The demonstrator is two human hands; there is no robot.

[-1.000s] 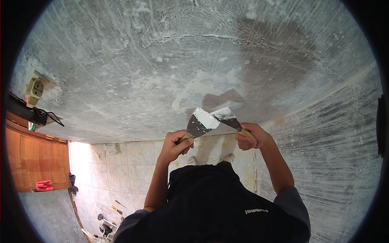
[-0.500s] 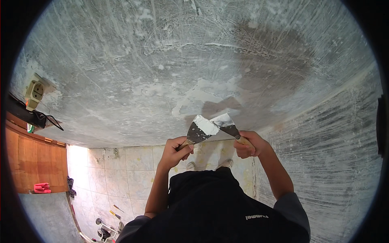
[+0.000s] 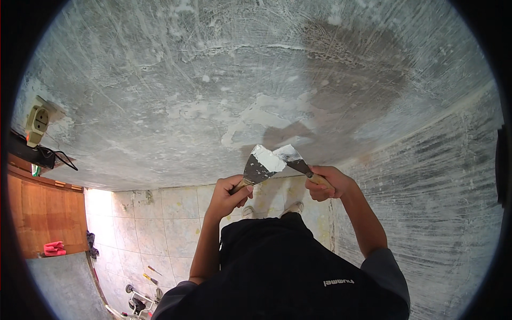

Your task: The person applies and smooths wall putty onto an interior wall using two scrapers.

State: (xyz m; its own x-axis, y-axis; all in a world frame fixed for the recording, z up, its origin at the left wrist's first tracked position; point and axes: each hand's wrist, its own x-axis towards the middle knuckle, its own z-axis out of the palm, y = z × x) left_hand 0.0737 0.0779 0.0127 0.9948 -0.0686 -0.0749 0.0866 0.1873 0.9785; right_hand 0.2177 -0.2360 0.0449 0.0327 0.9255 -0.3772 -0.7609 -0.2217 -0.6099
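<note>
My left hand [image 3: 229, 198] is closed round the wooden handle of a wide putty knife [image 3: 257, 172]. White putty [image 3: 269, 158] coats the front of its dark blade. A second putty knife [image 3: 298, 164] is gripped by its wooden handle in my right hand [image 3: 332, 184]; its blade also carries white putty. The two blades meet at their tips, with the right one against the edge of the left one's putty. Behind them stands a grey wall [image 3: 176, 117] with whitish smears, and my shadow darkens its right part.
A socket strip [image 3: 38, 121] with a black cable hangs on the wall at far left, above wooden furniture [image 3: 50, 213] with a red cloth [image 3: 54, 248]. Tools [image 3: 150, 278] and a white-framed wheeled thing [image 3: 140, 301] are on the tiled floor [image 3: 152, 234]. Another wall [image 3: 416, 197] rises at right.
The right blade has shifted slightly left and overlaps the left blade's putty a bit more. The whole view has moved a little, so the wall sits slightly higher and further left.
</note>
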